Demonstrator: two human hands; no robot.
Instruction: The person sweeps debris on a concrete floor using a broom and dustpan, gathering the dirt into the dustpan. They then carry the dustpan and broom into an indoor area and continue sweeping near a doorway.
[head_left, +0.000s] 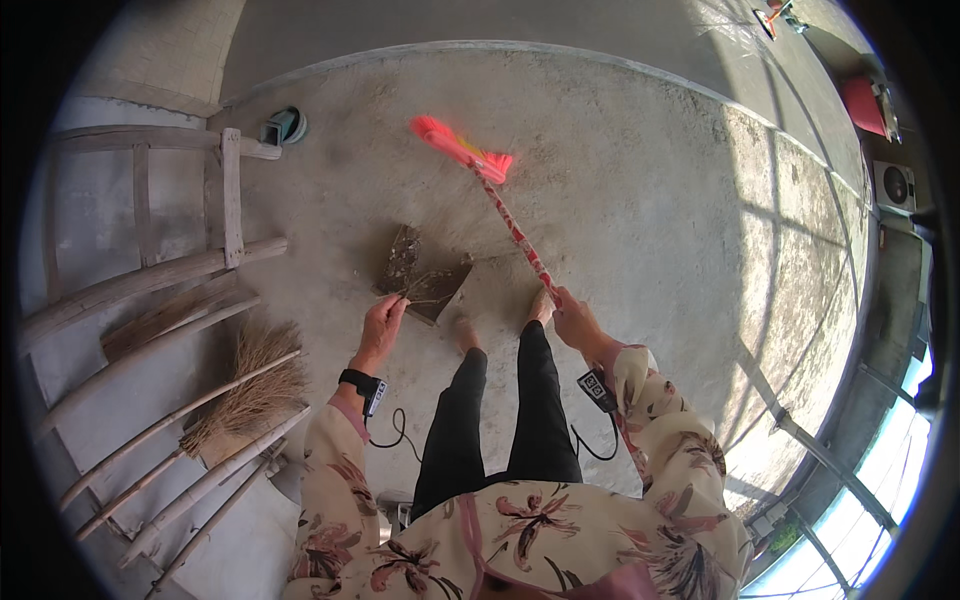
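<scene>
My right hand (576, 321) grips the red patterned handle of a broom (517, 232). The broom's head (461, 148), with pink-red bristles, rests on the concrete floor ahead of me. My left hand (385, 322) pinches some thin dry twigs (424, 287). Below and just beyond them, a dark, worn dustpan or scoop (450, 289) lies on the floor, with grey debris on its left part. Whether the twigs touch it, I cannot tell. Both my wrists carry strapped devices with dangling black cables.
To the left a wooden frame (232, 195) leans near the wall, with several poles (217, 480) and a twig broom (251, 375). A greenish bucket (292, 125) stands at the far left. At the far right are a red basin (862, 105) and sunlit floor.
</scene>
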